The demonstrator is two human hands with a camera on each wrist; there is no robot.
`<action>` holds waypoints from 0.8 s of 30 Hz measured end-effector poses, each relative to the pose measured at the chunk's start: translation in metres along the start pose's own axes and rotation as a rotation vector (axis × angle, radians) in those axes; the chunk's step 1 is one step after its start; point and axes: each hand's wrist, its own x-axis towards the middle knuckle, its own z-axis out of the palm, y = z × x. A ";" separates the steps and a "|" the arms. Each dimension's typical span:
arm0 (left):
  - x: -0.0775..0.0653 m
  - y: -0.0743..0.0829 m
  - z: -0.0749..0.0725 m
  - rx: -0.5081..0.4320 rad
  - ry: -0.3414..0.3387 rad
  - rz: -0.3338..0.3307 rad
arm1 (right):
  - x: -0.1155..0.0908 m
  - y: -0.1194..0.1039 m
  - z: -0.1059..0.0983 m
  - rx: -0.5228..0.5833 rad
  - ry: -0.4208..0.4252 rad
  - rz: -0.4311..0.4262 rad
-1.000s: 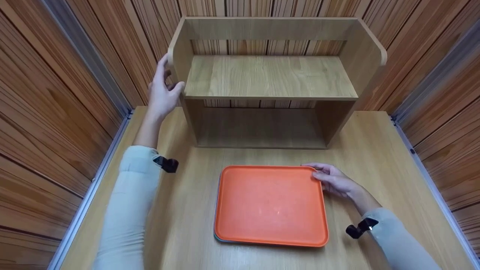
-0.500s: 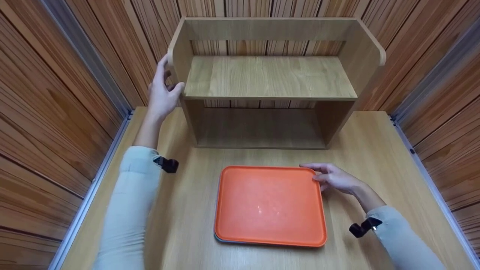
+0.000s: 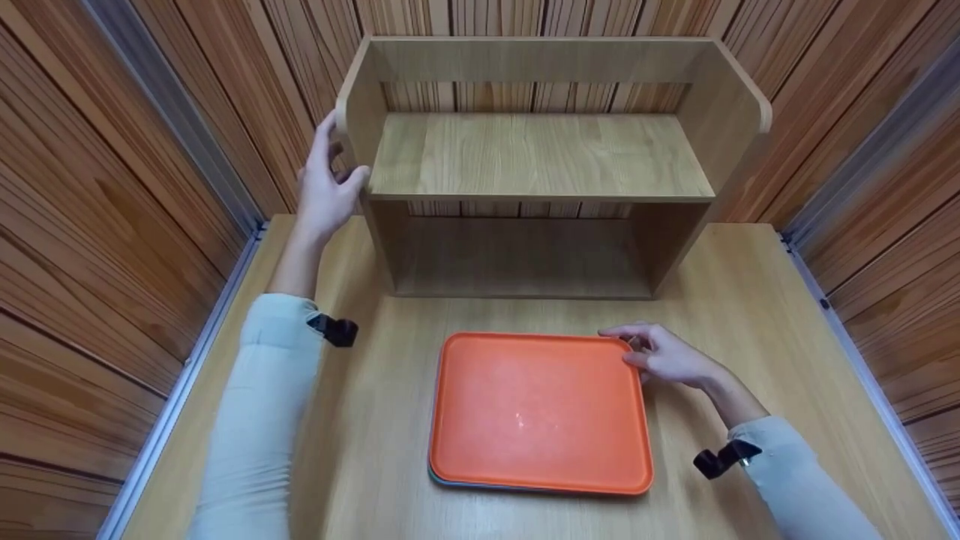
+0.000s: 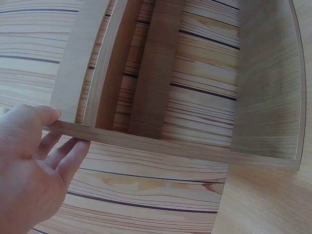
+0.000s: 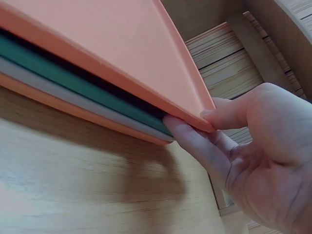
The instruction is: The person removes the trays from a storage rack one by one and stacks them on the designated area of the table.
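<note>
My left hand [image 3: 328, 191] grips the left side panel of a wooden desktop shelf [image 3: 540, 157], thumb on one face and fingers on the other, as the left wrist view shows. My right hand [image 3: 664, 356] pinches the far right corner of the orange tray [image 3: 540, 412], its thumb on the rim and fingers beneath. In the right wrist view a dark gap separates this top tray from the green tray [image 5: 63, 74] under it. Below lie a grey tray [image 5: 58, 87] and another orange tray [image 5: 44, 97], stacked on the table.
The two-level shelf stands at the back of the wooden table [image 3: 375, 450], behind the tray stack. Wood-panelled walls [image 3: 97, 225] enclose the table at the back and both sides. A metal strip [image 3: 180, 390] runs along the left edge.
My right hand has shifted slightly left at the corner, and the top tray's right edge has moved slightly left with it. My left hand stays on the shelf panel.
</note>
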 end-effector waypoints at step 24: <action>0.001 0.000 0.000 -0.002 0.001 0.008 | 0.008 0.007 0.000 0.055 -0.042 -0.028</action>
